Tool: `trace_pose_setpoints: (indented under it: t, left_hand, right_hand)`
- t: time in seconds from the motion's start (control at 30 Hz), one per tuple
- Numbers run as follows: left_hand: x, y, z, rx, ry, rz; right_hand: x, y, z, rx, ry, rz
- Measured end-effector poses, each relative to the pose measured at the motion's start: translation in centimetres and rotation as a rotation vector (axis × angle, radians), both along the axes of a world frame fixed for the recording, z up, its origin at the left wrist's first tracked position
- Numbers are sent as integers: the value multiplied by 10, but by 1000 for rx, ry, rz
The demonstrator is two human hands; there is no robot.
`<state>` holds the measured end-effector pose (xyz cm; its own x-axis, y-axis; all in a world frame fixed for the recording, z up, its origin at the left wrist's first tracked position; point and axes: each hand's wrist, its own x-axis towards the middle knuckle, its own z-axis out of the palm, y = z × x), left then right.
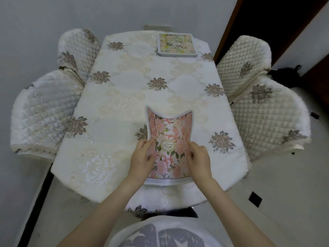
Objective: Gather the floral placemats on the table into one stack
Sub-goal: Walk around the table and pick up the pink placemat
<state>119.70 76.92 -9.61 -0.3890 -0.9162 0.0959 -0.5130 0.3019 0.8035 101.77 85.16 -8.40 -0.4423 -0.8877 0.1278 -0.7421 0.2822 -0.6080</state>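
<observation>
A pink floral placemat (pixel 170 132) with a pale border and an oval emblem is at the near middle of the table, its far end curled upward. My left hand (pixel 142 158) grips its left edge and my right hand (pixel 198 158) grips its right edge, squeezing the sides inward. Whether more mats lie under it I cannot tell. A stack of floral placemats (pixel 176 44), yellow and pink on top, lies flat at the table's far end, well away from both hands.
The table (pixel 124 97) wears a cream embroidered cloth with flower motifs. Quilted covered chairs stand on the left (pixel 46 111) and on the right (pixel 267 111). A dark doorway (pixel 263 20) is at the far right, beside a black object (pixel 286 75).
</observation>
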Motion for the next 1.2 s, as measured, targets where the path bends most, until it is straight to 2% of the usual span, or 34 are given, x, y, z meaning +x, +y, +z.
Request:
trace_pose_setpoints:
  t: [0.27,0.5,1.0,1.2]
  left_hand:
    - [-52,18,22,-103,34,-253]
    - [-118,57,37,-159,38,-402]
    - [-318,250,40,-149,45,-686]
    - [-395,297,49,-209,25,-823]
  right_hand:
    - [-14,59,18,-96,47,-257]
    - [-59,116,23,-119,100,-412]
    - [-225,338,18,-163,93,-705]
    - [-287,403,24,-166,138,-815]
